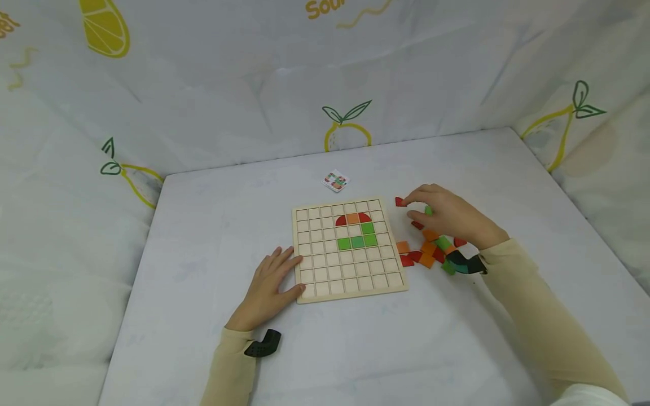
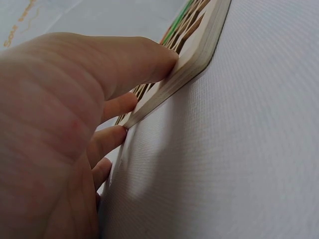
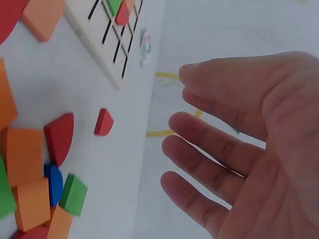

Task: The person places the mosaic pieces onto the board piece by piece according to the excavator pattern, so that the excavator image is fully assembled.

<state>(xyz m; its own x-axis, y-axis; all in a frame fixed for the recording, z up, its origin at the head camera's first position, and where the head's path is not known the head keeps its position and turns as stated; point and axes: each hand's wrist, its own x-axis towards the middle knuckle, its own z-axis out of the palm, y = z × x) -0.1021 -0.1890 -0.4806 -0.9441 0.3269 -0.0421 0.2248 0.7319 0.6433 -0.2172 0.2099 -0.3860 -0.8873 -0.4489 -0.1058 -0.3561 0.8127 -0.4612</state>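
Board is lying flat near the middle of the table, looking about square, so neither axis is standing out as the long one. With 12 o'clock being straight away from the person, its left side is running almost 12 to 6, its far edge from 9 to just above 3. The left hand is resting at its 8-to-9 side, fingers spread and extended, pointing between 1 and 2, thumb and fingertips touching the frame. The right hand is hovering at 2, fingers loosely bent toward 9 or 10, gripping nothing. A red wedge is lying near its fingertips, just off the board's 1 o'clock corner, its long axis running roughly 9 to 3. Loose pieces in red, orange and green are bunching at 3, a blue piece showing among them in the right wrist view. On the board, toward 1, two red tiles are flanking an orange tile, their curves facing about 10 and 2. A green tile is sitting beneath the right one, above a green row running 9 to 3. Beyond, near 12, a card is pointing one corner at 12.
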